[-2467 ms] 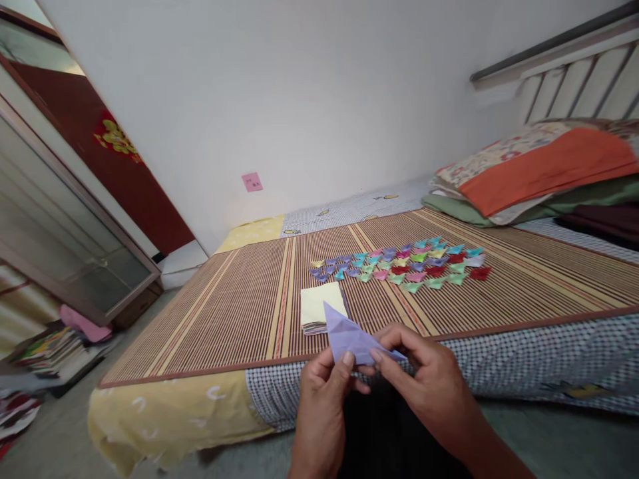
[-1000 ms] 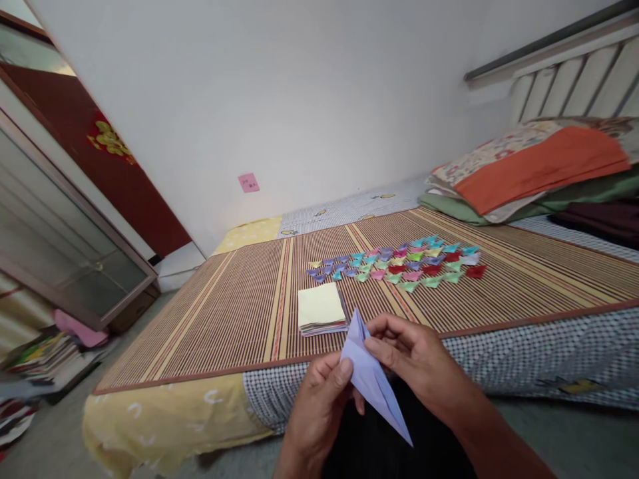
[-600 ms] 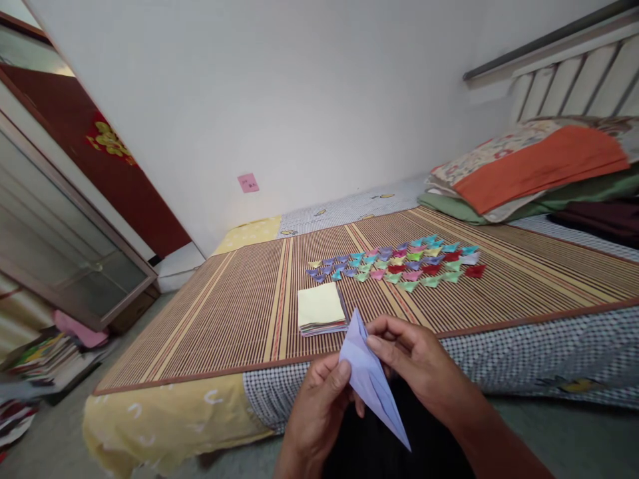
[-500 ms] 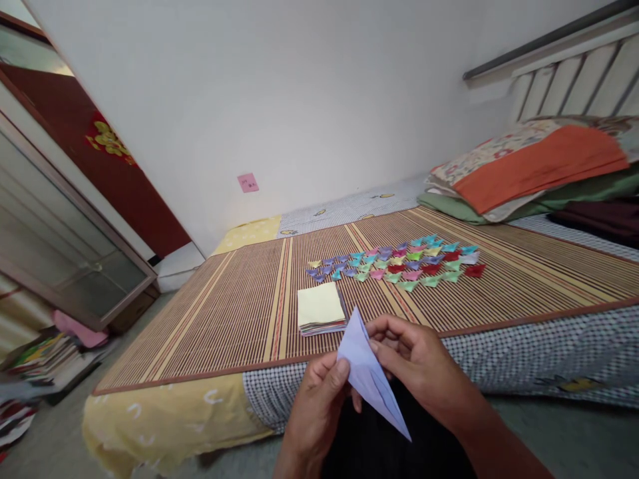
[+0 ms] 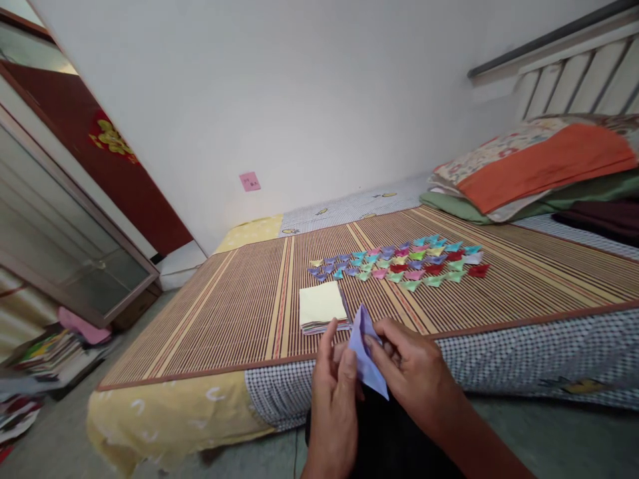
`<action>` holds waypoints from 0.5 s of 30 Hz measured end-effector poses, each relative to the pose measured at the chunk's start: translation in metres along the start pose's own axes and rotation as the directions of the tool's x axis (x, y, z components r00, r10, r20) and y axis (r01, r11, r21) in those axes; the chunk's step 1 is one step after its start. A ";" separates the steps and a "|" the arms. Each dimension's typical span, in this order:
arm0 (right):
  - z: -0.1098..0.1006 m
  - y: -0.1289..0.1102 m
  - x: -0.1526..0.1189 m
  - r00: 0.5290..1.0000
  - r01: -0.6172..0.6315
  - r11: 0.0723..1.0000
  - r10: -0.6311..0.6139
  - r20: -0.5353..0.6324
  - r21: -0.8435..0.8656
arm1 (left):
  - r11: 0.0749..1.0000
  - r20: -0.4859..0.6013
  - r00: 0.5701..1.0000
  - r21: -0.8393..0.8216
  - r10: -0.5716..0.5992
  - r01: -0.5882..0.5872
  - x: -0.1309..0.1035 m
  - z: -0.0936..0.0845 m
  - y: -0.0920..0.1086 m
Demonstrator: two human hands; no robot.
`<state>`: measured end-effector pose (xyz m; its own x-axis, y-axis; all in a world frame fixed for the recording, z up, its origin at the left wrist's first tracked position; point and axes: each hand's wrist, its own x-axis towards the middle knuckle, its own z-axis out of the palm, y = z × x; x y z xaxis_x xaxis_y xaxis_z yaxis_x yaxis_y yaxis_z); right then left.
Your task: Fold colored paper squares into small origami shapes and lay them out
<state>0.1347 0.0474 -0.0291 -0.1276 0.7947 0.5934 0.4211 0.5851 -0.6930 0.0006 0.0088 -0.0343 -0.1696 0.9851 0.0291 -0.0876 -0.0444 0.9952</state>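
Between my two hands, in front of the bed's edge, is a folded sheet of lavender paper (image 5: pixel 367 362) with pointed ends. My left hand (image 5: pixel 335 396) supports it from the left, thumb against the paper and a forefinger raised. With thumb and fingers my right hand (image 5: pixel 407 359) pinches its right side, the thumb pressing at a fold. Just beyond the hands lies a stack of square paper (image 5: pixel 322 305), pale yellow on top. Several rows of small folded paper pieces (image 5: pixel 399 261) in many colours spread over the mat farther back.
A striped bamboo mat (image 5: pixel 224 313) covers the bed. Pillows with an orange band (image 5: pixel 549 169) lie at the far right, by a white radiator (image 5: pixel 582 76). A pink note (image 5: pixel 249 181) is on the wall. Books (image 5: pixel 52 352) are piled on the left.
The lavender paper has turned and bent inward, and now looks narrower and shorter. My left hand has shifted right, its forefinger lifted; my right thumb has moved onto the fold.
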 end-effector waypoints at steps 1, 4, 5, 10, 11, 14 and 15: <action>0.002 0.003 0.000 0.996 0.080 0.994 -0.083 -0.035 -0.080 | 0.999 0.007 1.000 0.031 0.006 -0.006 -0.002 0.001 0.000; 0.008 0.008 -0.003 0.973 0.221 0.956 -0.229 -0.018 -0.194 | 0.997 0.042 0.999 0.081 0.014 -0.018 -0.002 0.002 -0.004; 0.009 0.009 -0.004 0.969 0.243 0.947 -0.249 0.000 -0.210 | 0.996 0.034 0.999 0.087 0.009 -0.012 -0.001 0.001 -0.006; 0.012 0.009 -0.009 0.954 0.299 0.924 -0.297 0.044 -0.237 | 0.997 -0.056 0.997 0.065 0.052 -0.048 0.006 0.001 -0.013; 0.012 0.009 -0.009 0.950 0.309 0.919 -0.308 0.046 -0.245 | 0.995 -0.049 0.995 0.055 0.081 -0.079 0.008 0.002 -0.013; 0.014 0.008 -0.011 0.937 0.346 0.899 -0.344 0.054 -0.268 | 0.988 -0.014 0.989 0.061 0.146 -0.145 0.013 0.005 -0.009; 0.015 0.008 -0.011 0.933 0.356 0.893 -0.356 0.051 -0.274 | 0.985 -0.019 0.987 0.077 0.159 -0.157 0.015 0.005 -0.008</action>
<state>0.1261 0.0457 -0.0473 -0.3146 0.5410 0.7799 0.5770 0.7614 -0.2955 0.0033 0.0250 -0.0412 -0.1999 0.9622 0.1851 0.0157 -0.1858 0.9825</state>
